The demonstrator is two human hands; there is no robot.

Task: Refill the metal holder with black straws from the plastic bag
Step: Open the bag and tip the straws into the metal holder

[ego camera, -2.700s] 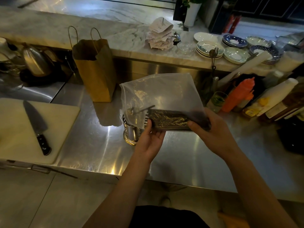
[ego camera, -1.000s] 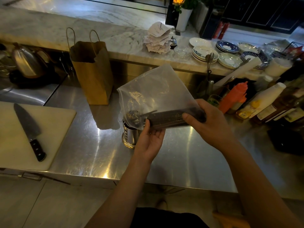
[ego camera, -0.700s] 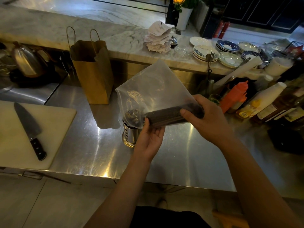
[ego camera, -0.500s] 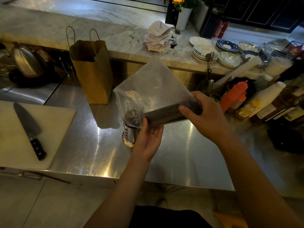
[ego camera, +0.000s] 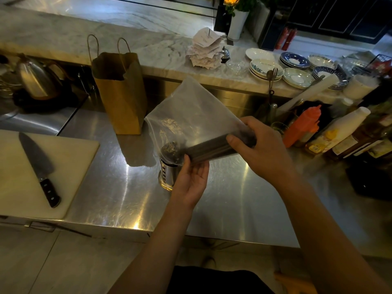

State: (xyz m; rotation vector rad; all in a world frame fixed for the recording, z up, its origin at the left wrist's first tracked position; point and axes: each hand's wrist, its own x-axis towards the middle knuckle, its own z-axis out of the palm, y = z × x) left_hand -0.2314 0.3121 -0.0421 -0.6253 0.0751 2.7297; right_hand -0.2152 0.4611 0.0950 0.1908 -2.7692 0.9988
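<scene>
Head view: the right hand [ego camera: 261, 149] grasps the upper end of the bundle of black straws [ego camera: 210, 148] through the clear plastic bag [ego camera: 191, 111], thumb on the near side and fingers wrapped over the top. The bundle slopes down from it toward the left hand [ego camera: 191, 183], which cups the bag from below, thumb and fingertips curled against it. The metal holder [ego camera: 167, 177] stands on the bench [ego camera: 118, 187] just beyond the left hand's thumb, directly under the bundle's lower end.
</scene>
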